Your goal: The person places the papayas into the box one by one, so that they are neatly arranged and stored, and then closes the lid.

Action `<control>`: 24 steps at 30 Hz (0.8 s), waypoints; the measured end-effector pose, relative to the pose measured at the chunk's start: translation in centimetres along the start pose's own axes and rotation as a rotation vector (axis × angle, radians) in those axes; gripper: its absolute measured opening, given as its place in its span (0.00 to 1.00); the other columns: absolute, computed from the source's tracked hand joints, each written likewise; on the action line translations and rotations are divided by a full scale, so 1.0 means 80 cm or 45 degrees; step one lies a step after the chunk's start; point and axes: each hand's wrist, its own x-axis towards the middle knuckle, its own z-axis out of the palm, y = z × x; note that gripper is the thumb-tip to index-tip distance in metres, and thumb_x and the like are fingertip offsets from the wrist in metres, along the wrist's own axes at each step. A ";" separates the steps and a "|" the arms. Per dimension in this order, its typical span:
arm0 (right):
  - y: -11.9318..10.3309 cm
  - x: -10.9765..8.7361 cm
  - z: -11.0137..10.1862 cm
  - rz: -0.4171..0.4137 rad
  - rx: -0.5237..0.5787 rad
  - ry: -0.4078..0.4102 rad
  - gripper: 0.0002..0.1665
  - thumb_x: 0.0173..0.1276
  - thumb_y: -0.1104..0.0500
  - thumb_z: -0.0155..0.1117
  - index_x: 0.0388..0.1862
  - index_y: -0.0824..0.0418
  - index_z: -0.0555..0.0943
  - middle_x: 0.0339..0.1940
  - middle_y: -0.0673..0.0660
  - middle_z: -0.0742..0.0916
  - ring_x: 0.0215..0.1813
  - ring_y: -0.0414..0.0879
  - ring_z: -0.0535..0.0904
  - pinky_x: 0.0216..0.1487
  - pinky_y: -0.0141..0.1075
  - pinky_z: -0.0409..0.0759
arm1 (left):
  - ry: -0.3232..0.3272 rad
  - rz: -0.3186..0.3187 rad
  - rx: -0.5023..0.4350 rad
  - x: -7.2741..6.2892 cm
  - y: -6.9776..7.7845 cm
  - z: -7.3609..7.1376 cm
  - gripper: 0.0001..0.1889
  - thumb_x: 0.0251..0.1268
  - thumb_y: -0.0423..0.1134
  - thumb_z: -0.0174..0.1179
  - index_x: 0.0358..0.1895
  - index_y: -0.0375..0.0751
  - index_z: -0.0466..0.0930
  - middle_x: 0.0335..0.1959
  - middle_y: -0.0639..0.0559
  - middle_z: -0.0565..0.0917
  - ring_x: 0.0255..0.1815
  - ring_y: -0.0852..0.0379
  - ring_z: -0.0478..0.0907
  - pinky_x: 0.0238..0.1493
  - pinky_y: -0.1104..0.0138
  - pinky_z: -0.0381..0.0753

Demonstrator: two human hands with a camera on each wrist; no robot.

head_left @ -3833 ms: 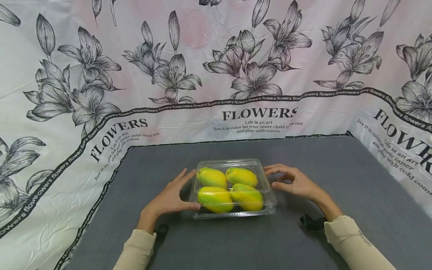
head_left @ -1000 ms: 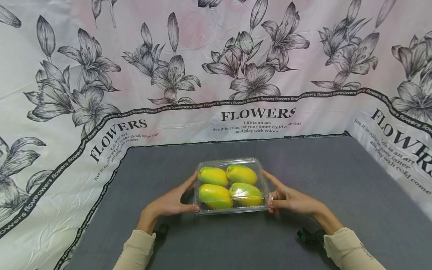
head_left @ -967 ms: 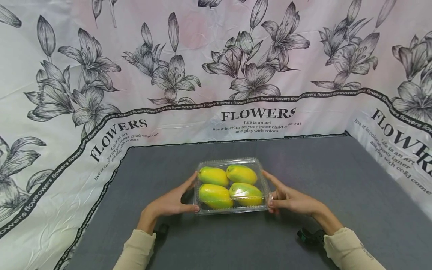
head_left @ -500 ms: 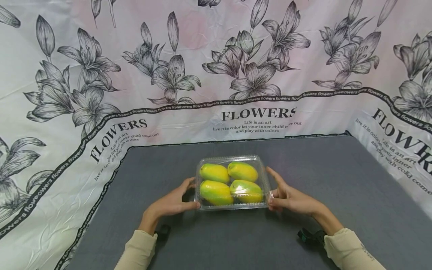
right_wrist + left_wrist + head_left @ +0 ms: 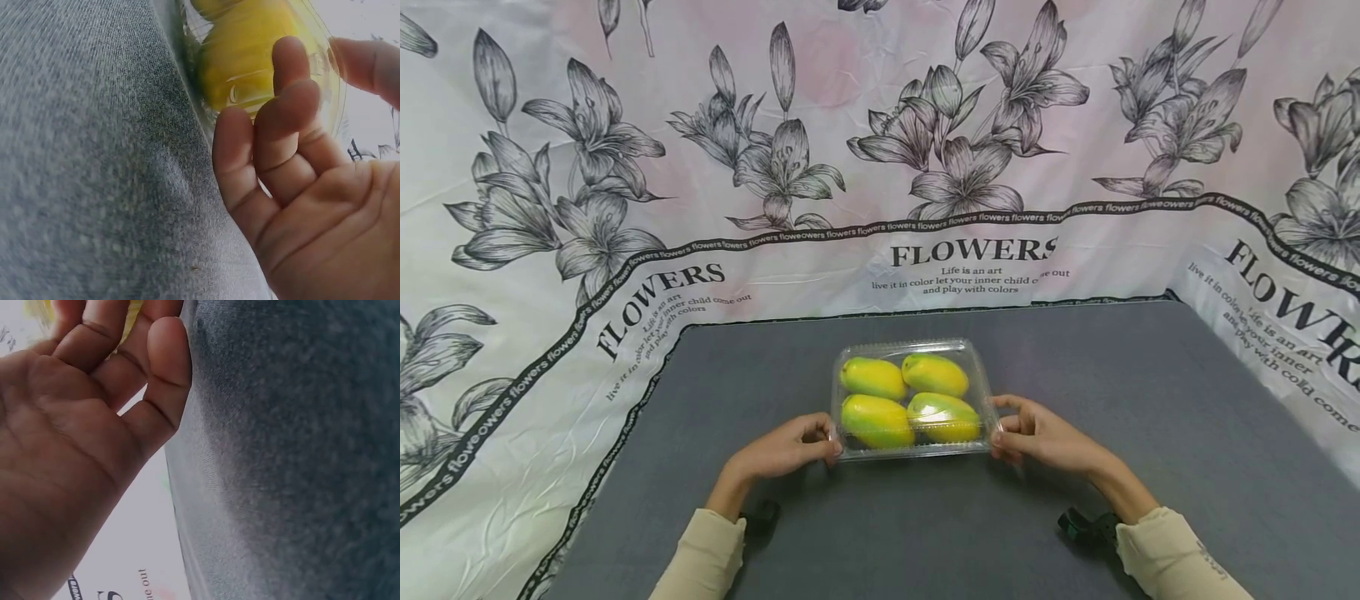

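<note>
A clear plastic clamshell box (image 5: 916, 453) with its lid down holds several yellow-green mangoes (image 5: 877, 421) at the middle of the table. My left hand (image 5: 786, 447) pinches the box's near left corner, with thumb in front and fingers curled behind. At the near right corner, my right hand (image 5: 1048, 435) pinches the rim between thumb and bent fingers. In the left wrist view, the left hand (image 5: 69, 425) has curled fingers, and the box is mostly hidden behind them. The right wrist view shows a mango (image 5: 247, 56) through the box wall, beyond the right hand (image 5: 325, 206).
A dark grey cloth covers the table (image 5: 910, 533). Behind and at both sides hangs a white curtain (image 5: 820, 275) with printed lilies and lettering. A dark strap (image 5: 1086, 525) sits below the right wrist.
The box has shifted slightly away from me, toward the table's back. My left fingers have drawn in to its near corner, and my right index finger has come down from its raised position.
</note>
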 end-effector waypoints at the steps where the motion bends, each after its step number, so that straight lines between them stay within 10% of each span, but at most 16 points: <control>1: 0.000 0.001 0.000 0.004 -0.008 0.016 0.36 0.79 0.61 0.56 0.74 0.77 0.52 0.34 0.55 0.88 0.28 0.42 0.79 0.35 0.40 0.83 | 0.000 -0.001 -0.013 0.000 0.000 0.000 0.07 0.76 0.38 0.55 0.39 0.38 0.74 0.36 0.45 0.85 0.37 0.55 0.79 0.40 0.67 0.76; 9: -0.001 0.002 0.004 0.084 -0.089 0.138 0.18 0.77 0.58 0.61 0.44 0.76 0.77 0.30 0.57 0.90 0.24 0.41 0.83 0.34 0.38 0.85 | 0.022 -0.004 -0.042 0.002 -0.003 0.001 0.07 0.77 0.38 0.50 0.40 0.39 0.71 0.37 0.35 0.84 0.39 0.53 0.81 0.41 0.66 0.78; 24: -0.006 0.004 0.013 0.164 0.095 0.309 0.12 0.76 0.59 0.61 0.42 0.69 0.78 0.29 0.50 0.90 0.25 0.37 0.83 0.30 0.33 0.81 | 0.260 -0.220 -0.291 0.016 0.004 0.011 0.09 0.73 0.37 0.56 0.46 0.34 0.74 0.27 0.56 0.87 0.34 0.60 0.83 0.38 0.66 0.78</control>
